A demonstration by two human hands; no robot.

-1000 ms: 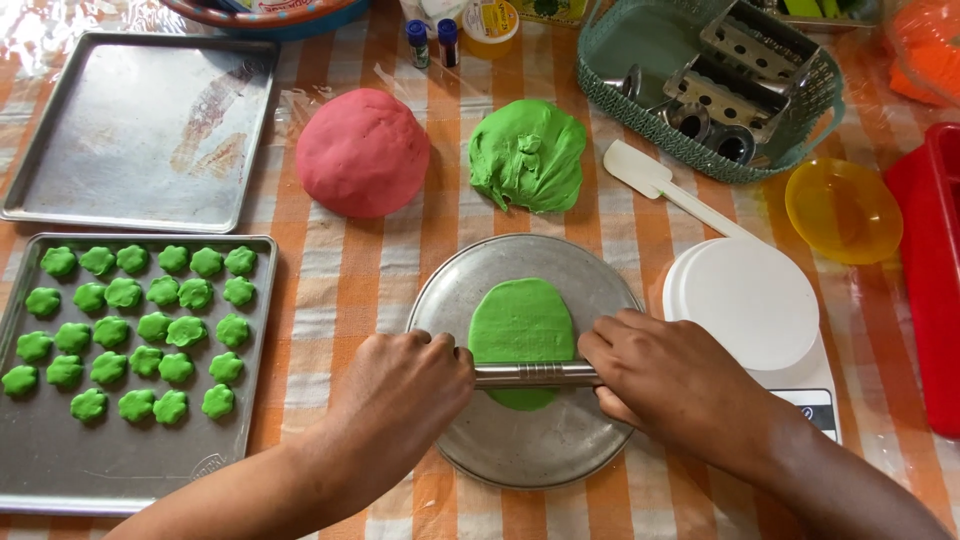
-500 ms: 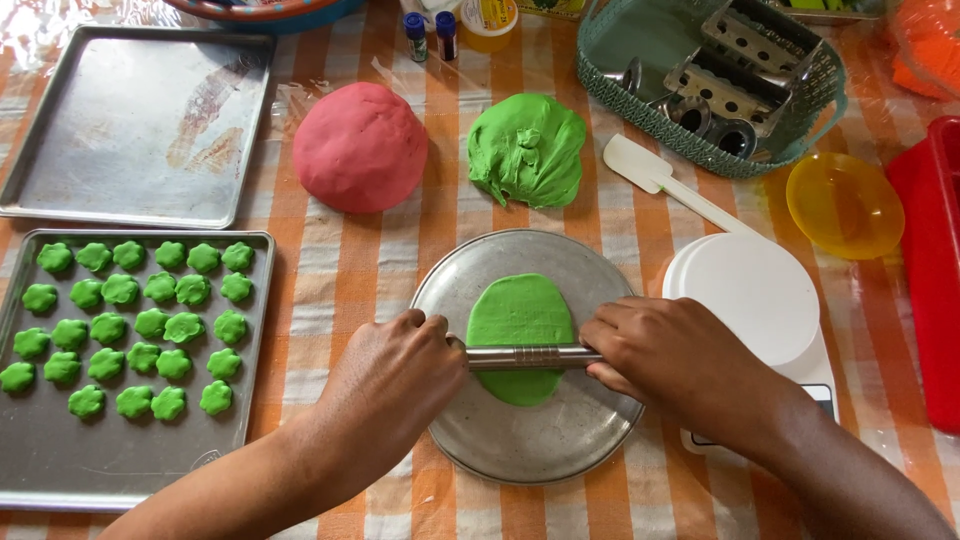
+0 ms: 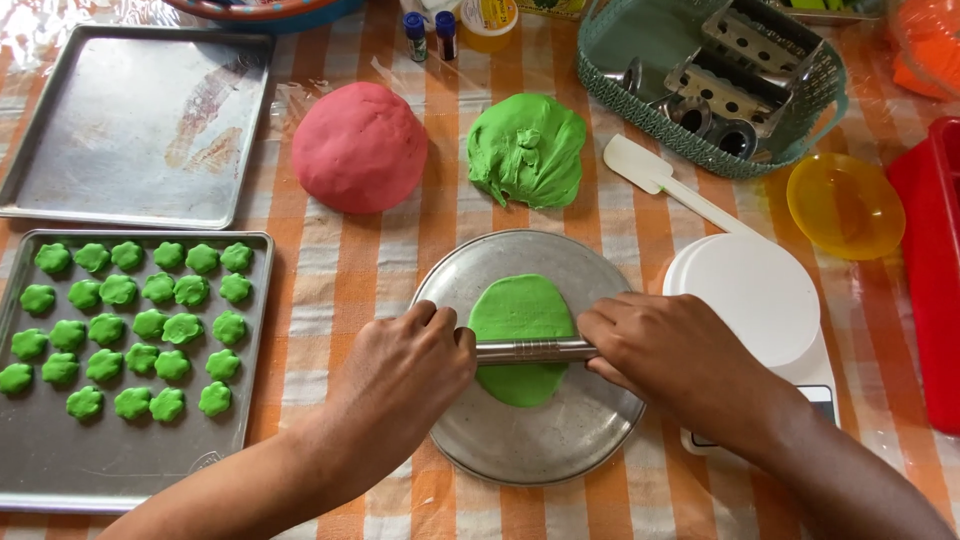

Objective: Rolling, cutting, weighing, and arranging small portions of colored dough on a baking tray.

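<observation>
Since a moment ago, the metal rolling pin [image 3: 533,350] has rolled toward me, onto the near half of the flattened green dough [image 3: 520,338] on the round metal plate [image 3: 540,440]. My left hand [image 3: 405,375] and right hand [image 3: 675,360] each grip one end of it.

On the orange-striped tablecloth [image 3: 345,280], a baking tray [image 3: 140,470] of green flower-shaped cookies [image 3: 130,325] lies at the left edge, with an empty tray [image 3: 130,130] behind it. A red dough ball [image 3: 358,147] and a green dough lump [image 3: 528,150] sit mid-table; a green basket [image 3: 640,60] of metal cutters occupies the far right corner.
</observation>
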